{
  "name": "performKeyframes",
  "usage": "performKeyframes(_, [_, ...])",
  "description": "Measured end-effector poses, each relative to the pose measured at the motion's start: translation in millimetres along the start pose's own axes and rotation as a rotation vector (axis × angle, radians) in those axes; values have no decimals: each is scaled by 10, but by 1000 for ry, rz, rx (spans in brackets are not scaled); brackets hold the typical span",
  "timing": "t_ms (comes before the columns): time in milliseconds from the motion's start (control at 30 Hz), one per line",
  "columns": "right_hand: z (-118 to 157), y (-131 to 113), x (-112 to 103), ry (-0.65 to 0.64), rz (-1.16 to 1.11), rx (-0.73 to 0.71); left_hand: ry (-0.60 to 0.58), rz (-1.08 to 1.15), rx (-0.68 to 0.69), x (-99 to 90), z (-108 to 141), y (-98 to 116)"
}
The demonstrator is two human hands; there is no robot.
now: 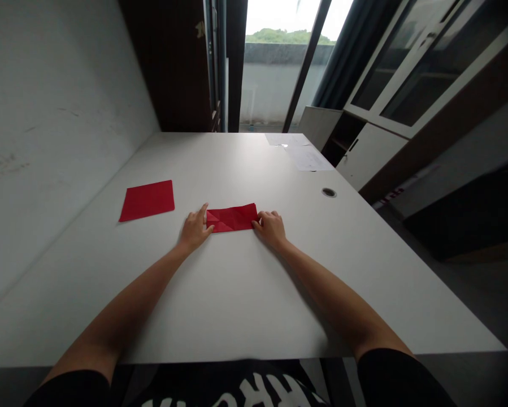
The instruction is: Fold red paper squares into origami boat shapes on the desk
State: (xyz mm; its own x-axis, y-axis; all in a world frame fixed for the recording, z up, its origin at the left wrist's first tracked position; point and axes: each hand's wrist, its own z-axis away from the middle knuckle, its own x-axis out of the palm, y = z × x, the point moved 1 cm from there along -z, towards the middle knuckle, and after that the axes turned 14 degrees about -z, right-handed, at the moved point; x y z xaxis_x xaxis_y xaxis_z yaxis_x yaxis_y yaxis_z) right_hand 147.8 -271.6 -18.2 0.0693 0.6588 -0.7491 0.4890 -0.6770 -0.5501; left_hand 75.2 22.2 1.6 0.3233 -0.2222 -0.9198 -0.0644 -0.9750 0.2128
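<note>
A folded strip of red paper [232,219] lies on the white table, with crease lines showing near its left end. At that end is my left hand [194,227], its thumb on the lower left corner and its index finger stretched along the upper left corner. My right hand [271,227] pinches the right end, thumb and curled fingers closed at the edge. Parts of the fingers on both hands are hidden from this angle. Further left, apart from both hands, lies a flat red sheet of paper [147,200].
The white table [228,299] meets a wall [59,113] on the left. White papers [308,157] lie at its far right, with a round cable hole [329,193] nearer. Beyond stand a dark cabinet [173,68], a glass door [274,79] and white cupboards [376,150].
</note>
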Motion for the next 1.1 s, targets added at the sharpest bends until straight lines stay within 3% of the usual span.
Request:
performKeyframes(167, [37, -97, -14, 38, 68, -20, 62, -182, 249, -33, 8, 175])
performKeyframes(267, [68, -193, -47, 48, 65, -144, 1, -178, 420, 33, -24, 226])
performKeyframes(367, [111, -330, -39, 0, 40, -317, -65, -123, 484, 105, -59, 209])
performKeyframes(467, [161, -476, 35, -100, 28, -449, -90, -102, 492, 139, -70, 179])
performKeyframes(567, [171, -562, 151, -211, 41, -491, -115, -133, 513, 165, -62, 159])
performKeyframes(733, [45, -501, 310, -311, 60, -347, -227, -180, 465, 261, -62, 76])
performKeyframes(900, [-39, -370, 326, -462, 58, -248, -353, -180, 400, 288, -49, 56])
performKeyframes(1100, [-56, -219, 210, -449, 94, -101, -310, -225, 201, 307, -22, 274])
